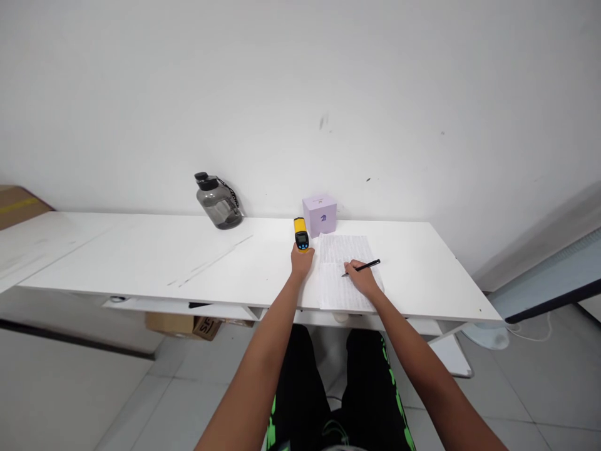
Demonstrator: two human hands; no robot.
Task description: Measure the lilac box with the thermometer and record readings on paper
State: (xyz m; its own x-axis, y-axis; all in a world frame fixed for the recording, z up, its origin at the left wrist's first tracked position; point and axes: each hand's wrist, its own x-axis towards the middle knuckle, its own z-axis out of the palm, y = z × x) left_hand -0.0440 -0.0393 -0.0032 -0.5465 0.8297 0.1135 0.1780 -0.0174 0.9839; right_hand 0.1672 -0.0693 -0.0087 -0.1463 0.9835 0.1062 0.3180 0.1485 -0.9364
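My left hand (301, 260) is wrapped round the handle of a yellow and black infrared thermometer (301, 234), whose small screen and blue buttons face me. In my right hand (361, 278) is a black pen (370, 265), its tip at the written sheet of paper (335, 291). Rows of small marks cover the paper, too fine to read. Just behind the thermometer and the sheet stands a light purple box (320, 215) with a dark emblem on its front.
A grey see-through water bottle (218, 202) with a black lid stands on the white desk (141, 254) near the wall. At the far left sits a cardboard box (21, 205), and another cardboard box (171, 324) is below the desk. A shelf runs under the desktop.
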